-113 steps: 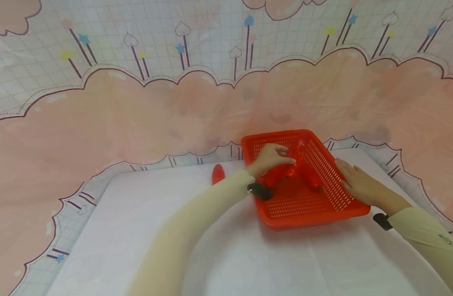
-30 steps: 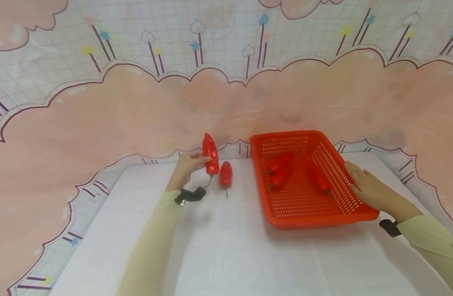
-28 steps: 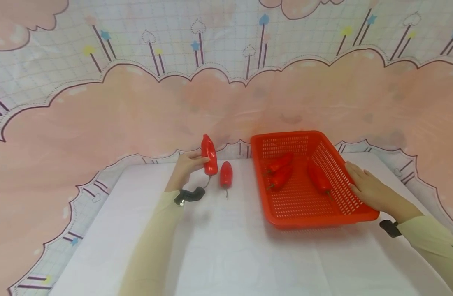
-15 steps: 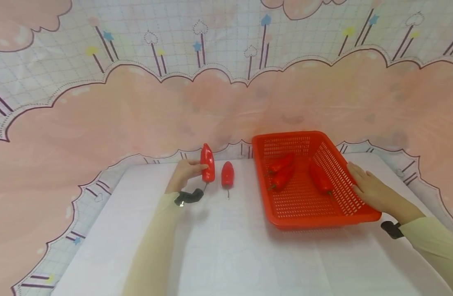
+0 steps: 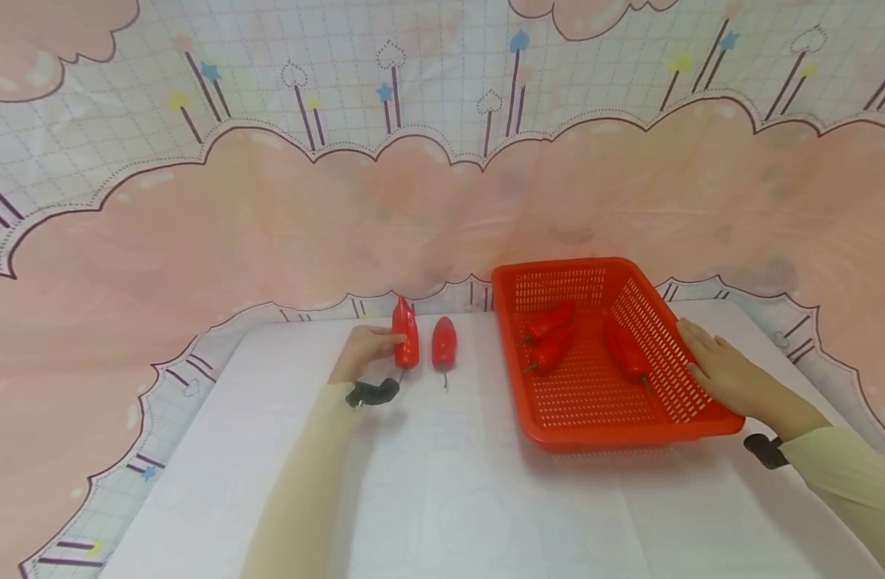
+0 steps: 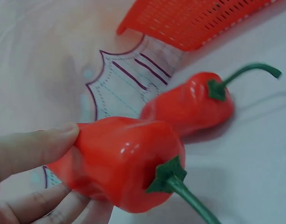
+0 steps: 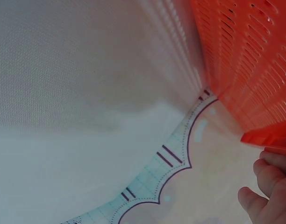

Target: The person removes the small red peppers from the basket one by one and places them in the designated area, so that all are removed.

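My left hand [image 5: 364, 351] pinches a red pepper [image 5: 406, 336] upright by its side, stem pointing down, just left of a second red pepper [image 5: 444, 344] on the white table. In the left wrist view, thumb and fingers grip the held pepper [image 6: 129, 161], its green stem towards the camera; the other pepper [image 6: 189, 105] lies behind it. My right hand [image 5: 727, 371] rests with fairly straight fingers on the right rim of a red basket [image 5: 601, 434]. Inside the basket are three red peppers, two at the left [image 5: 552, 346] and one at the right [image 5: 624, 347].
A white cloth [image 5: 485, 498] covers the table. Behind it hangs a pink and white backdrop [image 5: 305, 225] with printed candles and stars. In the right wrist view, the basket's perforated side [image 7: 246, 56] stands at the upper right, beside the fingers.
Since 3.8 s ago my left hand has left the basket and moved left, a pepper now in its grip. Over the last second that pepper has come down. My right hand stays at the rim.
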The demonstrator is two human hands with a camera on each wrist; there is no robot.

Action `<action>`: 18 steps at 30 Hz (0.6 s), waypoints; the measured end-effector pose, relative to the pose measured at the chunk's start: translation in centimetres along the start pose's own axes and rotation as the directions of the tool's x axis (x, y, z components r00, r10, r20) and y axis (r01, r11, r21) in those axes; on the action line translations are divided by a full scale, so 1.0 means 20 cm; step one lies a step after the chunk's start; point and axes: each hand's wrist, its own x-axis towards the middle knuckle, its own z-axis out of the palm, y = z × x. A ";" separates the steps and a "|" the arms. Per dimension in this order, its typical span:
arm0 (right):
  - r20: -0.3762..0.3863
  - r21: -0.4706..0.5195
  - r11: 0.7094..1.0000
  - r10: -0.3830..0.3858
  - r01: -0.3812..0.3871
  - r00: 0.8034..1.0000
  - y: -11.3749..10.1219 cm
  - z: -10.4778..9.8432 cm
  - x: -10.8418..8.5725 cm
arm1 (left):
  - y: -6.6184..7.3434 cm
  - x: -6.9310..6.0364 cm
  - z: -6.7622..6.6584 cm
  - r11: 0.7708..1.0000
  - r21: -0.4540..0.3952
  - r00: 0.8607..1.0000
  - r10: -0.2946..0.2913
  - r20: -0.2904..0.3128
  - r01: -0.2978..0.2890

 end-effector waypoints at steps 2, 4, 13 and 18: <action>0.003 0.002 1.000 0.004 -0.004 1.000 0.00 0.00 0.00 | -0.02 0.01 0.01 1.000 0.012 1.000 0.009 -0.002 -0.009; 0.005 0.004 1.000 0.005 -0.005 1.000 0.00 0.00 0.00 | -0.04 0.01 0.01 0.999 0.025 1.000 0.025 -0.002 -0.025; -0.017 0.011 1.000 -0.008 0.009 1.000 0.01 0.01 0.00 | -0.06 0.04 0.05 1.000 -0.011 1.000 -0.009 0.002 0.009; -0.032 0.008 1.000 -0.016 0.016 0.999 0.02 0.01 0.00 | -0.06 0.04 0.06 1.000 0.004 1.000 -0.022 -0.012 0.022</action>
